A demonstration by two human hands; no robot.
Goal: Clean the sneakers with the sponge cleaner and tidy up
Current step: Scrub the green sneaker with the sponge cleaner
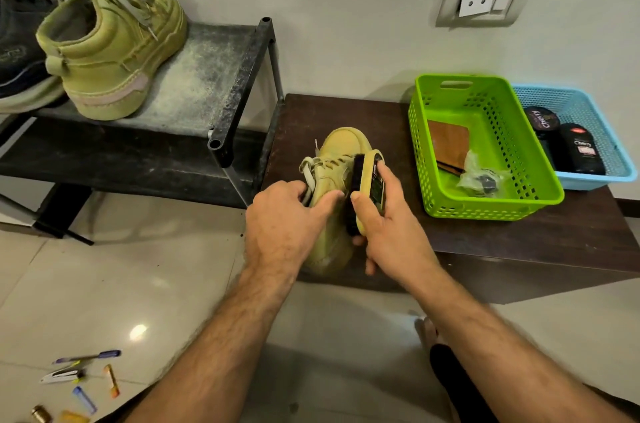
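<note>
An olive-yellow sneaker lies on the low dark wooden table, toe pointing away from me. My left hand grips its upper near the laces. My right hand holds a shoe brush with a pale wooden back and dark bristles, the bristles pressed against the sneaker's right side. The matching sneaker stands on the top shelf of the black shoe rack at the left. No sponge cleaner shows clearly apart from black polish bottles in the blue basket.
A green basket holds a brown wallet-like item and a small plastic bag. Behind it a blue basket holds a polish tin and a black bottle. A dark shoe sits far left on the rack. Pens and small items litter the floor.
</note>
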